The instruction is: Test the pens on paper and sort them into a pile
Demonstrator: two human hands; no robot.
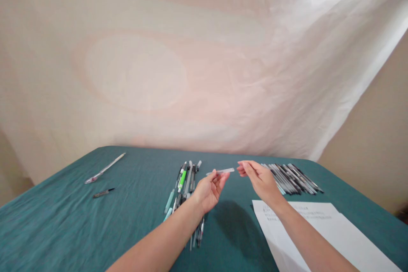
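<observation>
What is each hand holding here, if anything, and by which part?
Left hand: a slim, translucent whitish plastic-looking tube, pinched along its left and middle part, right end free. Right hand: nothing visibly held.

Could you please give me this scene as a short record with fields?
Left hand: left hand holds a translucent tube above the table
Right hand: right hand apart from the tube, fingers curled; whether it holds anything small is unclear
Middle: loose pile of pens, one bright green, partly behind the left arm
Right side: row of pens side by side; nearer, white paper with faint writing, partly under the right arm
Left side: long pale item and short dark-tipped piece
Surface: green tablecloth
</observation>
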